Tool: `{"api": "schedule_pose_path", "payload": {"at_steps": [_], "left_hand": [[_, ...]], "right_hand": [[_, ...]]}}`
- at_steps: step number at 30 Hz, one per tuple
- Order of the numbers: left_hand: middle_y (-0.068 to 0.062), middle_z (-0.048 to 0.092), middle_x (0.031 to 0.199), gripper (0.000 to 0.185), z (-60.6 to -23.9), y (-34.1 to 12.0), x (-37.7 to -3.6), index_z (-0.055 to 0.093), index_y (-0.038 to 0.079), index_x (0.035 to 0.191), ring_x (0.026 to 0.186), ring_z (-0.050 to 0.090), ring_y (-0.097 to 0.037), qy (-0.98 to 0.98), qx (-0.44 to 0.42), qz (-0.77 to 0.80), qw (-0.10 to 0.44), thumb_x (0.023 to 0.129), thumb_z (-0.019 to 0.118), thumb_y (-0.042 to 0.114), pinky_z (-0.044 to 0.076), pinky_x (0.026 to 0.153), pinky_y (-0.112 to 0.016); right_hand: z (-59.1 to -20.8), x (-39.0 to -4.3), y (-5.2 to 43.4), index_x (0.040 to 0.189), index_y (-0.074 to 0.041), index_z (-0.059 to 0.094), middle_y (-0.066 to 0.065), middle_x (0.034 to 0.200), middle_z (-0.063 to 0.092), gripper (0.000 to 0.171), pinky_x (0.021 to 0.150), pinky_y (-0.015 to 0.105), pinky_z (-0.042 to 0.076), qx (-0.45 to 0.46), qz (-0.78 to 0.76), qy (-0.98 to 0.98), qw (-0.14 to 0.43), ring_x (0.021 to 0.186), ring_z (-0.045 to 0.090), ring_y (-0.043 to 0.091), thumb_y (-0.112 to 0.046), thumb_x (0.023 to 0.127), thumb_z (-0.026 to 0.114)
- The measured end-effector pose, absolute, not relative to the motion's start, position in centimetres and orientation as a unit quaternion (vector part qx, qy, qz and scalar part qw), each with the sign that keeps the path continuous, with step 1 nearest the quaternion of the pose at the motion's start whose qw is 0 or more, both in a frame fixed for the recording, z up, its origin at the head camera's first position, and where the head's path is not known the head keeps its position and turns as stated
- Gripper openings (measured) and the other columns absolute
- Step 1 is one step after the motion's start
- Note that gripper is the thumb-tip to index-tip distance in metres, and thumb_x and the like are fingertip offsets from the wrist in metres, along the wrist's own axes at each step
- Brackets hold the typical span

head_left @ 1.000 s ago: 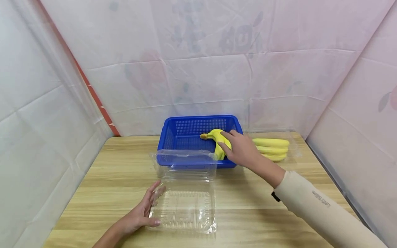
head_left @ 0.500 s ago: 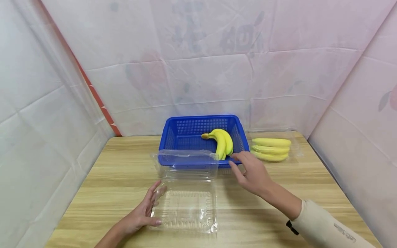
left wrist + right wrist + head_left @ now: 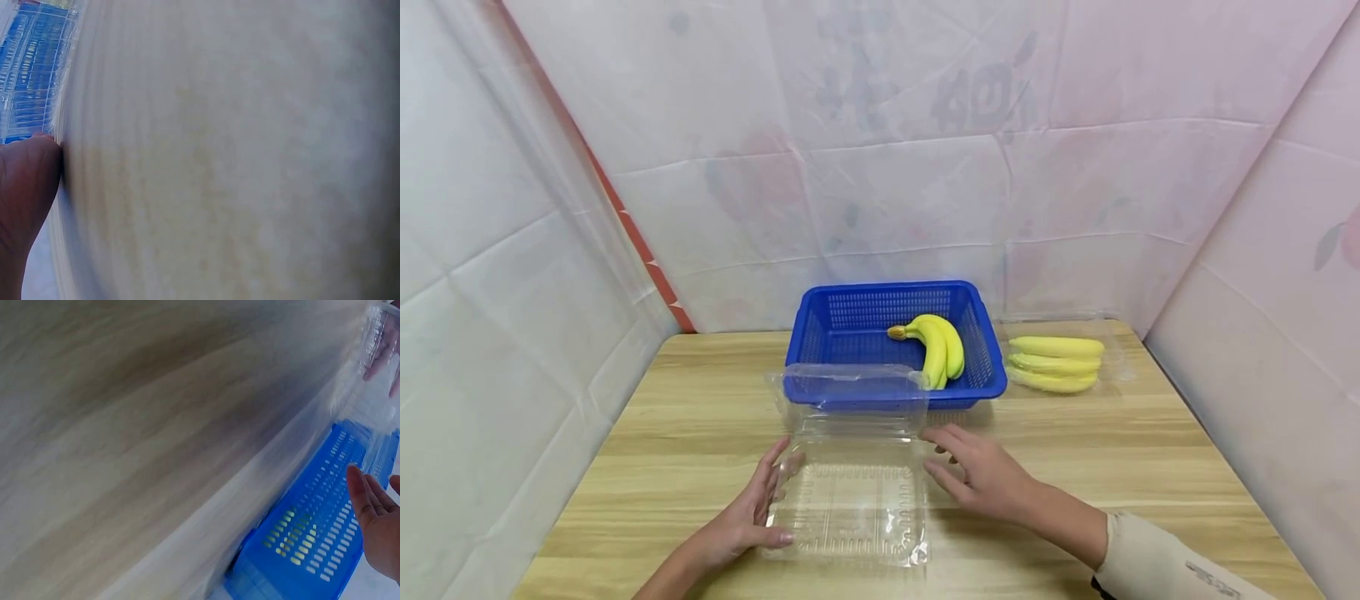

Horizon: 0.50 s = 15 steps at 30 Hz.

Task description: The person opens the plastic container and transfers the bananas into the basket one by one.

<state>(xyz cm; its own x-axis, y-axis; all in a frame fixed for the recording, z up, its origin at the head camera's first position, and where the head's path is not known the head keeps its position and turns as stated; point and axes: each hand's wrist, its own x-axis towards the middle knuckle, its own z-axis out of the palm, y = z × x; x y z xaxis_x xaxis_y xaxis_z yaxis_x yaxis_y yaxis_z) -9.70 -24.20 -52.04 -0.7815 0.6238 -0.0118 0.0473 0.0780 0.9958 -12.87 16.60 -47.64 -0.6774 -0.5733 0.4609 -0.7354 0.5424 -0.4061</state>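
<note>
A clear plastic clamshell box [image 3: 857, 500] lies open on the table, its raised lid [image 3: 857, 400] overlapping the basket's front in the head view. My left hand [image 3: 741, 521] holds the box's left side, thumb at the front corner and fingers along the side. In the left wrist view the thumb [image 3: 28, 187] shows beside the clear plastic. My right hand [image 3: 992, 479] is by the box's right rear corner, fingers loosely bent with nothing between them; contact with the plastic cannot be told. Behind the box, a bunch of yellow bananas [image 3: 936, 346] lies in a blue basket [image 3: 992, 383].
Right of the basket, several more bananas [image 3: 1056, 364] lie in another clear plastic box [image 3: 1120, 358]. The wooden table [image 3: 647, 450] ends against cloth walls [image 3: 880, 200] at the back, left and right.
My right hand has let go of the bananas, left the basket and come forward and left to the box's right side. My left hand stays at the box.
</note>
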Motion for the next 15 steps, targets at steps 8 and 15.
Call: {"api": "schedule_pose_path", "payload": {"at_steps": [8, 15], "left_hand": [[-0.039, -0.004, 0.174, 0.127, -51.87, -24.11, -9.59, -0.019, 0.02, 0.17, 0.153, -0.013, -0.064, 0.696, 0.237, 0.637, 0.231, 0.089, 0.076, -0.001, -0.004, 0.114, -0.088], [-0.039, -0.003, 0.174, 0.127, -51.68, -24.08, -9.5, -0.019, 0.018, 0.17, 0.153, -0.01, -0.066, 0.702, 0.229, 0.634, 0.23, 0.089, 0.077, 0.0, 0.0, 0.115, -0.088]], "right_hand": [[-47.43, -12.49, 15.98, 0.156, -0.008, 0.051, 0.014, 0.135, 0.071, 0.056, 0.078, 0.024, 0.064, 0.32, 0.356, -0.878, 0.011, 0.105, 0.077, 0.025, -0.024, 0.105, 0.068], [-47.56, -12.79, 15.66, 0.164, -0.011, 0.04, 0.018, 0.155, 0.059, 0.067, 0.086, 0.023, 0.064, 0.292, 0.397, -0.868, -0.058, 0.116, 0.075, 0.031, -0.026, 0.106, 0.069]]}}
